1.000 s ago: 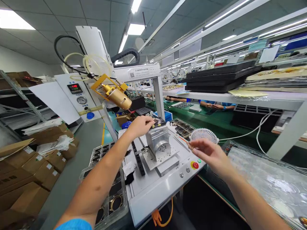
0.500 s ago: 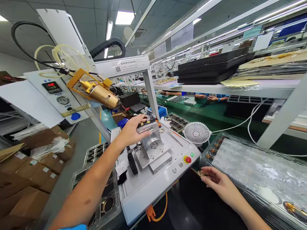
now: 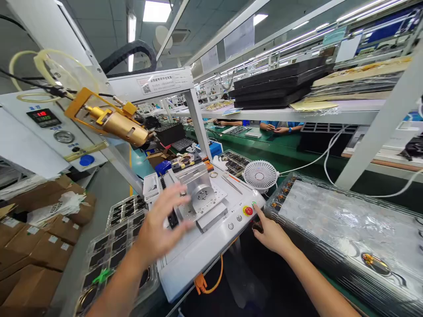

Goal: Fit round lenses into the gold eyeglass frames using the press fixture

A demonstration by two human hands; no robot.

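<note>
My left hand [image 3: 161,222], blurred by motion, hangs empty with fingers spread, in front of the metal rotary fixture [image 3: 201,193]. A round gold-rimmed part [image 3: 186,160] rests on top of that fixture. My right hand [image 3: 273,234] reaches to the machine's front right corner, its index fingertip on the green-ringed button [image 3: 254,204]. Tucked under that finger, against the thumb, is a small gold-rimmed part [image 3: 257,226], mostly hidden. Just left of the fingertip is the red emergency stop button [image 3: 247,211]. Above the fixture, to the left, is the gold dispensing head [image 3: 122,125].
Tweezers [image 3: 232,184] lie on the machine bed near a white fan [image 3: 261,175]. Stacked clear trays [image 3: 337,220] stand on the right, and more trays [image 3: 112,246] on the left. Cardboard boxes [image 3: 36,259] sit at far left. A co-worker's hands [image 3: 277,128] show across the bench.
My left hand has come off the top of the fixture, back toward me. My right hand has moved forward and left onto the green-ringed button. The view has shifted right.
</note>
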